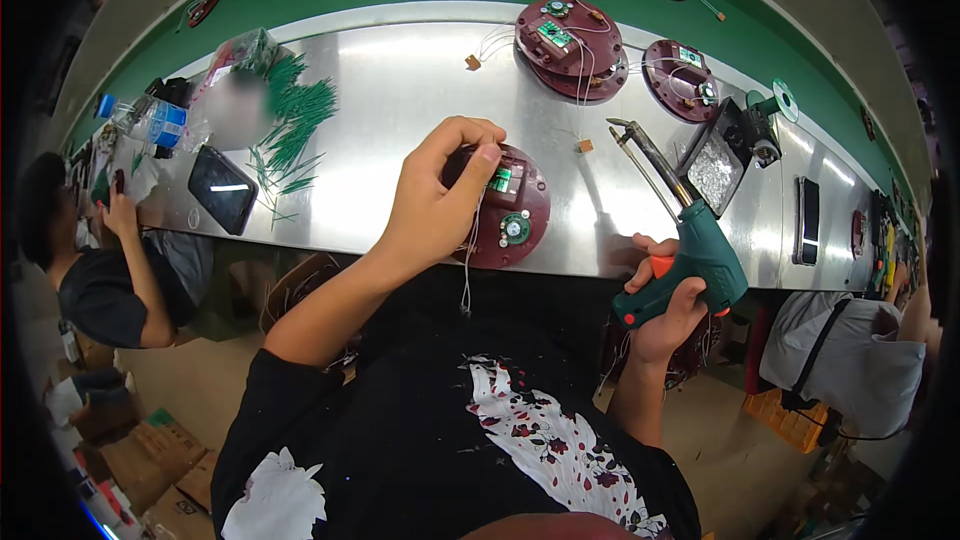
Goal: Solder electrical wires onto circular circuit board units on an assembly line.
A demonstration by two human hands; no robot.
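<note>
A dark red round disc (533,195) lies at the front edge of the metal bench, carrying a small green circuit board (506,181) and a round green part (515,229). My left hand (440,185) rests over the disc's left side, thumb and fingers closed together; what is between them is hidden. Thin white wires (466,285) trail from beside that hand over the bench edge. In my right hand (665,315) is a green soldering gun (712,255), gripped by its handle. Its tip points up and left, apart from the disc.
More red discs (570,40) with wires lie at the back. Right of the gun stand a black tray (715,165), a solder spool (785,100) and a phone (806,220). Leftward are green wire pieces (300,105), another phone (222,190) and a bottle (150,122). People sit on both sides.
</note>
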